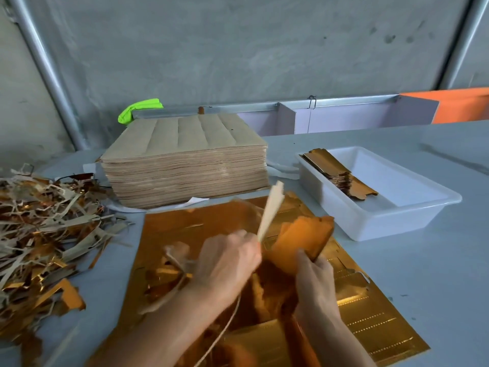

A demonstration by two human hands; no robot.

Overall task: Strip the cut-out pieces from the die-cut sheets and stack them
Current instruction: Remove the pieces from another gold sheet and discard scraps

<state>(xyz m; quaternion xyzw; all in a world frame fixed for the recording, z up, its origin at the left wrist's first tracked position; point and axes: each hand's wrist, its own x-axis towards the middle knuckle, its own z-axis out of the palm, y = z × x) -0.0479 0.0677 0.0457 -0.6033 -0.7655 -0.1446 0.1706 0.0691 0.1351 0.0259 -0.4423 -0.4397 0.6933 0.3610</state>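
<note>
1. Gold die-cut sheet [370, 313] lies on the bench [436, 287] at six o'clock.
2. Left hand [227, 263] pinches a pale strip [270, 210].
3. Right hand [315, 284] grips gold cut-out pieces [304, 239].
4. Stacked pieces [336, 170] sit in the white tray [397, 207] at two o'clock.

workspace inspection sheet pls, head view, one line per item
surface: grey table, gold die-cut sheet lying flat on it
job's things: tall stack of brown sheets; gold cut-out pieces stacked in white tray
clutter: scrap strip pile at left
hands: left hand pinches pale strip; right hand grips orange-gold bundle
cables: nothing seen
surroundings: concrete wall, metal poles, green cloth, orange panel
</note>
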